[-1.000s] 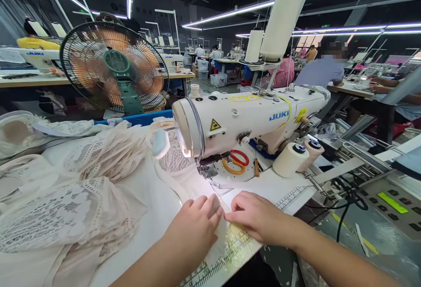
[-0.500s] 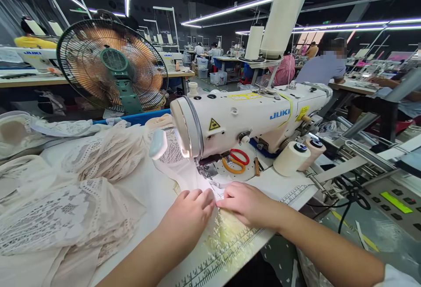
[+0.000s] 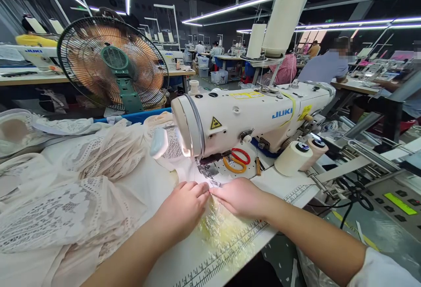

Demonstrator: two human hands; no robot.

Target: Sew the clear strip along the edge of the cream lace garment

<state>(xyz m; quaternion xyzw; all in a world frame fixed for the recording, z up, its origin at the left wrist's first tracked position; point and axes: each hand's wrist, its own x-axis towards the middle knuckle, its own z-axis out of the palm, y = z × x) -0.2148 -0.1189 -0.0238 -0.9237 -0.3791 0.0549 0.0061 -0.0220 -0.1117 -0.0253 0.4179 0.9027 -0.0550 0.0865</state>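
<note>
Just in front of the needle area of a white sewing machine [image 3: 243, 113], my left hand [image 3: 184, 208] and my right hand [image 3: 241, 200] meet at their fingertips. Both are closed, pinching the edge of a white fabric piece [image 3: 187, 170]. That fabric runs under the presser foot [image 3: 206, 170], and its lace part [image 3: 173, 144] lies behind and left of the machine head. Clear, shiny film [image 3: 219, 223] over a yellowish patch of table is below my hands. The pinched edge is mostly covered by my fingers.
Lace garments [image 3: 49, 212] are heaped at left. Red-and-orange-handled scissors [image 3: 237, 162], a small wooden-handled tool [image 3: 258, 165] and thread cones [image 3: 292, 159] are right of the needle. A printed ruler [image 3: 237, 238] follows the table's front edge. Behind stands a fan [image 3: 113, 63].
Both hands have shifted slightly left and closer to the presser foot, still pinching the fabric together. The right fingers now reach out straighter. The camera view has moved a little.
</note>
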